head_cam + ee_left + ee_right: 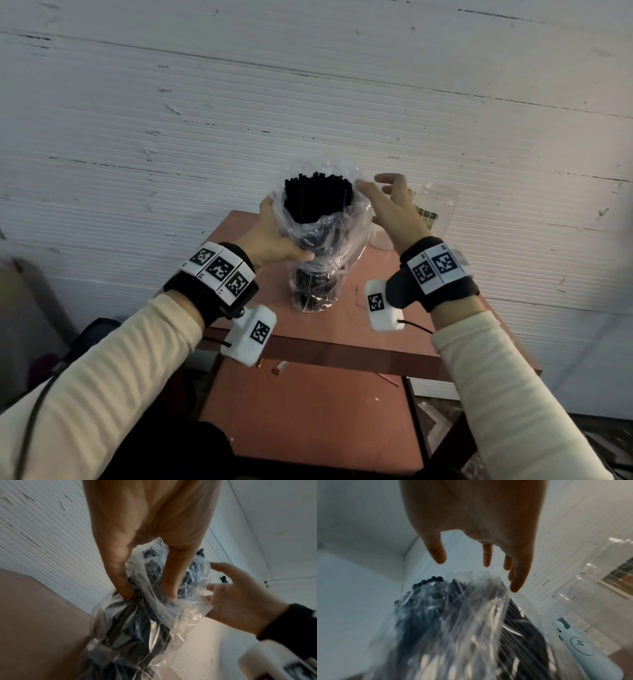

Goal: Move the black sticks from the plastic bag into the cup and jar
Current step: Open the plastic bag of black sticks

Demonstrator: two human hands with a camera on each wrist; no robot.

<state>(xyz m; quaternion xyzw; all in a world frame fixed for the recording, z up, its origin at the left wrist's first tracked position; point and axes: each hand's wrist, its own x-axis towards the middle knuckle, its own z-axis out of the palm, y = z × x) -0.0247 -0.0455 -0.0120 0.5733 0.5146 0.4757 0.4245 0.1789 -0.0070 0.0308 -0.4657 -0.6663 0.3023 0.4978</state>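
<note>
No writing can be read anywhere; the wrist bands (219,269) carry only black-and-white square codes, and the clear jar (436,209) near the tabletop's (383,274) far right corner bears a label too blurred to read. The left hand (274,236) grips the plastic bag (320,236) of black sticks (318,197), held upright above the tabletop's middle. The right hand (388,205), fingers spread and loose, hovers beside the bag's mouth, holding nothing.
</note>
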